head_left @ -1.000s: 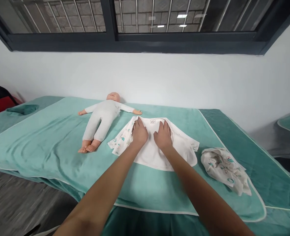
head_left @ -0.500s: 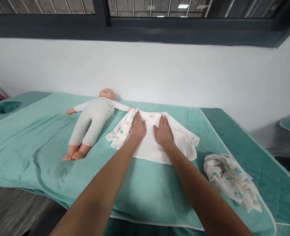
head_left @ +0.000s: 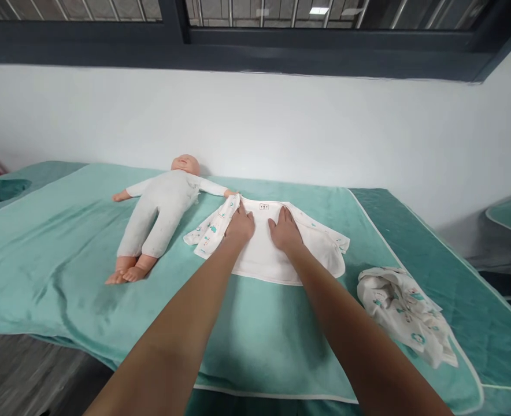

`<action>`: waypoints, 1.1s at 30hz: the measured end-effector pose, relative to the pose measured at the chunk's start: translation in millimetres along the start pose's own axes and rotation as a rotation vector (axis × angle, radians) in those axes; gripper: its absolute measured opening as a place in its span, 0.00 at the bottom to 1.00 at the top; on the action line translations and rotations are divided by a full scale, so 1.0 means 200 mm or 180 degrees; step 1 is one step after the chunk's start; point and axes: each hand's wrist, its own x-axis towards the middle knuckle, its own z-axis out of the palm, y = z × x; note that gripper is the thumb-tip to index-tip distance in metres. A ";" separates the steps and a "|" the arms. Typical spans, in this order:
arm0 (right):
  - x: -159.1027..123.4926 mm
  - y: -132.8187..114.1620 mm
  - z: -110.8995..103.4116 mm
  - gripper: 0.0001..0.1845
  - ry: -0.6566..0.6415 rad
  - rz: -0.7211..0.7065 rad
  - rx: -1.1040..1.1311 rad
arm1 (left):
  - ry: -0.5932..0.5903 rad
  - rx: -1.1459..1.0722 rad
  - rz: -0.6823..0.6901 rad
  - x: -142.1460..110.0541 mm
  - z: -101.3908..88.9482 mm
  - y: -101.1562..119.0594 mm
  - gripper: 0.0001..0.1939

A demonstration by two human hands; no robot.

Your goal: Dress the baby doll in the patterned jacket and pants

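Observation:
A small white baby shirt with teal prints lies opened flat on a teal towel. My left hand rests flat on the shirt's left half, fingers stretched toward the collar. Beside it, my right hand lies flat on the right half. Both hands press on the cloth and hold nothing. A baby doll in a pale grey suit lies on its back just left of the shirt, one arm nearly touching the shirt's sleeve.
A crumpled white printed garment lies on the towel to the right. The bed stands against a white wall under a dark-framed window. A dark teal folded cloth sits far left. Grey floor shows at bottom left.
The view has shifted slightly, so the doll and shirt sit further left and higher. Both hands stay flat on the shirt, drawn a little closer to the collar.

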 end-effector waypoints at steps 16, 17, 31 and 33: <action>-0.02 -0.02 -0.01 0.38 0.0221 -0.0146 0.0005 | 0.0428 0.0482 0.1211 -0.08 -0.06 0.00 0.25; -0.02 -0.02 -0.01 0.38 0.0300 -0.0189 0.0020 | 0.0361 0.0468 0.1364 -0.08 -0.06 0.00 0.24; -0.01 -0.01 0.02 0.35 0.0318 -0.0332 0.0076 | -0.0084 0.0399 0.1116 0.00 0.02 -0.03 0.29; -0.02 -0.01 0.02 0.37 0.0340 -0.0319 0.0090 | -0.0121 0.0351 0.0873 -0.01 0.02 -0.03 0.32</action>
